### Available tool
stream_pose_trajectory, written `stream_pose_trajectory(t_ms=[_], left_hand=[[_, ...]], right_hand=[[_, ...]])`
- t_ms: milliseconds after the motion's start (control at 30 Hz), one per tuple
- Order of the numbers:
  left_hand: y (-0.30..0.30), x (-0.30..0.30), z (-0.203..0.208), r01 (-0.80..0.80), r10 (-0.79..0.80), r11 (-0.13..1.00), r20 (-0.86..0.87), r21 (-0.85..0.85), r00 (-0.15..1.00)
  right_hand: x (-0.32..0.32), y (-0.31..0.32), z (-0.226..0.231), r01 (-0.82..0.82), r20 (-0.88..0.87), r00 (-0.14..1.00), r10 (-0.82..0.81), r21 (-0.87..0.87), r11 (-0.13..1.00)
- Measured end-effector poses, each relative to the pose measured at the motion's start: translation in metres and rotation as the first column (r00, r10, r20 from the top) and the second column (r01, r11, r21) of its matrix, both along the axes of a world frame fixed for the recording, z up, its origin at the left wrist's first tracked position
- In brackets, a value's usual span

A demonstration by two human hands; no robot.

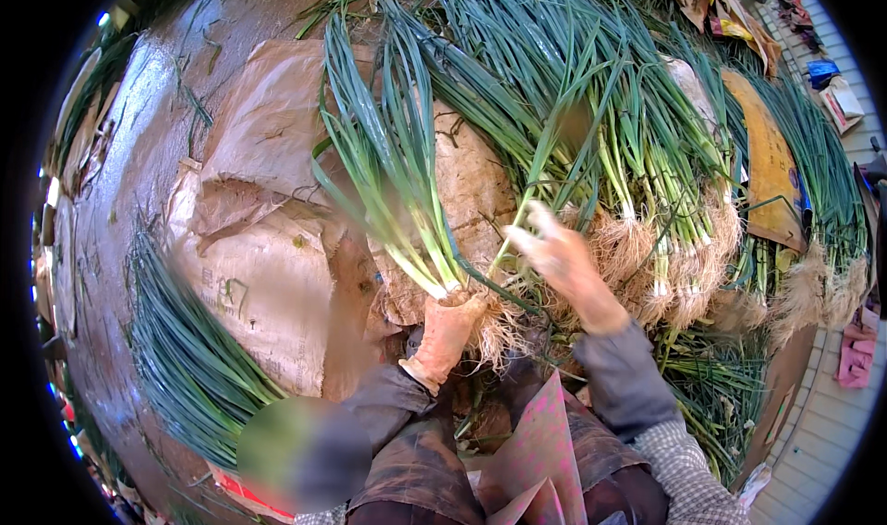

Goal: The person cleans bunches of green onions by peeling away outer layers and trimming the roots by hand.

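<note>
My left hand [451, 329], in what looks like a pale glove with a loose cuff, is closed round the lower ends of a small bunch of green onions [397, 193]. Their leaves fan up and away from me, and pale stringy roots [499, 333] hang beside the hand. Slightly blurred, my right hand [561, 259] reaches in from the right with fingers stretched and apart. Its fingertips are at a single green stalk [525, 197] that slants down toward the left hand; whether they touch it I cannot tell.
A large heap of green onions [554, 72] lies beyond and to the right, roots toward me. Brown paper sacks [268, 276] cover the wet floor [120, 193] at left. Another onion bundle [185, 350] lies lower left. Loose leaves [711, 386] and a yellow sheet [762, 169] are at right.
</note>
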State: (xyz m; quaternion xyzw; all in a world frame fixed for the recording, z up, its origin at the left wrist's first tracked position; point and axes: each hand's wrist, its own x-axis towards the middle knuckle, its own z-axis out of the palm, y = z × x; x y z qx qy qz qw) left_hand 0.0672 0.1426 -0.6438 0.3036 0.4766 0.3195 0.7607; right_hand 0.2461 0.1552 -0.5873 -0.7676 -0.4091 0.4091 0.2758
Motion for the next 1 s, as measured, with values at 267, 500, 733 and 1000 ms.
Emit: stream_pose_trajectory(t_ms=[267,500,733,1000], left_hand=[[0.000,-0.005,0.002,-0.054,0.064,0.989,0.069,-0.135,0.996],[0.006,-0.013,-0.006,-0.077,0.084,0.992,0.065,-0.099,0.994],[-0.004,-0.016,-0.020,0.134,-0.132,0.991,-0.090,0.017,0.987],[-0.009,-0.013,0.001,0.275,-0.199,0.933,0.301,-0.234,0.933]], right_hand=[[-0.041,-0.075,-0.043,-0.620,0.739,0.580,0.343,0.128,0.774],[0.027,-0.119,0.018,0.265,-0.179,0.940,-0.290,-0.154,0.952],[0.028,-0.053,0.022,0.146,0.307,0.915,-0.263,0.356,0.923],[-0.012,-0.089,-0.055,-0.597,0.442,0.770,0.460,0.245,0.764]])
